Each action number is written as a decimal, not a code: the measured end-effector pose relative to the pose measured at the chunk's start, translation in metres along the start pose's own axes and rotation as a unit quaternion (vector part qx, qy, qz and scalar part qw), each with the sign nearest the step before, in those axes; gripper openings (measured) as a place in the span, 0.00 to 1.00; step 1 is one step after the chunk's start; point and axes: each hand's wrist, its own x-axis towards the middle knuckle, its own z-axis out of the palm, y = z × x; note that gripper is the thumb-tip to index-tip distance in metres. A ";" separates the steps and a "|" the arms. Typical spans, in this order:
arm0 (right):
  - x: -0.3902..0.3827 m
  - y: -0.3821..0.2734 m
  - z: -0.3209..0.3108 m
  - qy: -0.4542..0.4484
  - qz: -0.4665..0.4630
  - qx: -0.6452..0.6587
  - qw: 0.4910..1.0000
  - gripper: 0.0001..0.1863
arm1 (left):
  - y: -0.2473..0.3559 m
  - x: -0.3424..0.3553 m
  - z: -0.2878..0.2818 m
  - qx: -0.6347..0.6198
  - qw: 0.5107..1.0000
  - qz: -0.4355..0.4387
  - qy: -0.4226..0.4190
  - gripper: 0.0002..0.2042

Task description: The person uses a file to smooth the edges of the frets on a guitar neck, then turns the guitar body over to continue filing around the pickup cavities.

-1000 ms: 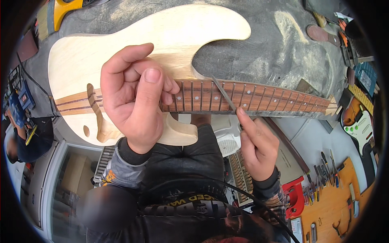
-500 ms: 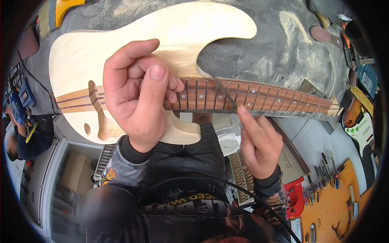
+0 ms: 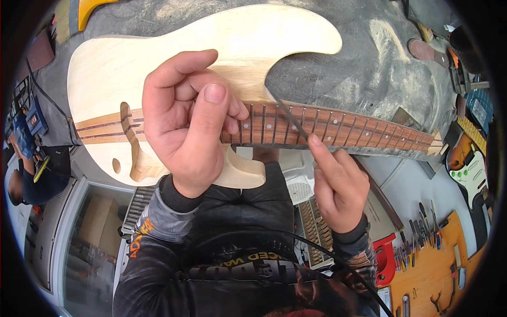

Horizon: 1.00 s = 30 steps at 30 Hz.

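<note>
An unfinished pale wood guitar body lies across the dark work surface, with a brown striped fretboard running off to the right. My right hand grips a thin dark file, its index finger stretched along the near end. Slanting across the fretboard, the file reaches the edge of the body by the cutaway. My left hand rests palm up over the body, fingers loosely curled and apart, with nothing visible in it. Its fingertips are beside the left end of the frets; whether they touch is unclear.
Wood dust lies on the grey work surface. A yellow-handled tool sits at the far left. Right, a sunburst guitar stands near several tools on an orange board. Another person is at the left edge.
The guitar and my left hand have shifted slightly right in the picture. My right hand stays nearly in place, and the file has advanced a little along the body's edge. A dark blurred shape at lower left is gone.
</note>
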 end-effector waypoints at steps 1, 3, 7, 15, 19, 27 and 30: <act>-0.007 0.000 0.001 0.007 0.049 0.077 0.996 0.33 | -0.001 -0.001 -0.001 -0.007 1.000 0.009 -0.006 0.18; -0.017 0.002 0.007 0.012 0.096 0.155 0.983 0.32 | 0.001 0.000 -0.003 -0.006 1.000 0.010 -0.009 0.18; -0.023 0.008 0.012 0.034 0.109 0.247 0.962 0.32 | 0.003 0.000 0.001 -0.002 1.000 -0.002 0.002 0.18; 0.010 -0.004 0.004 -0.001 -0.020 -0.060 0.998 0.37 | 0.004 -0.001 0.001 0.001 1.000 -0.008 0.003 0.18; -0.011 -0.003 0.005 0.008 0.069 0.103 0.992 0.35 | 0.001 -0.001 -0.001 -0.006 1.000 -0.002 -0.005 0.18; -0.005 0.000 0.007 0.006 0.093 0.150 0.984 0.32 | 0.003 0.001 0.000 -0.016 1.000 -0.005 -0.011 0.18; 0.010 0.000 0.007 -0.003 -0.027 -0.048 0.998 0.33 | 0.004 -0.002 -0.002 -0.006 1.000 -0.014 -0.002 0.18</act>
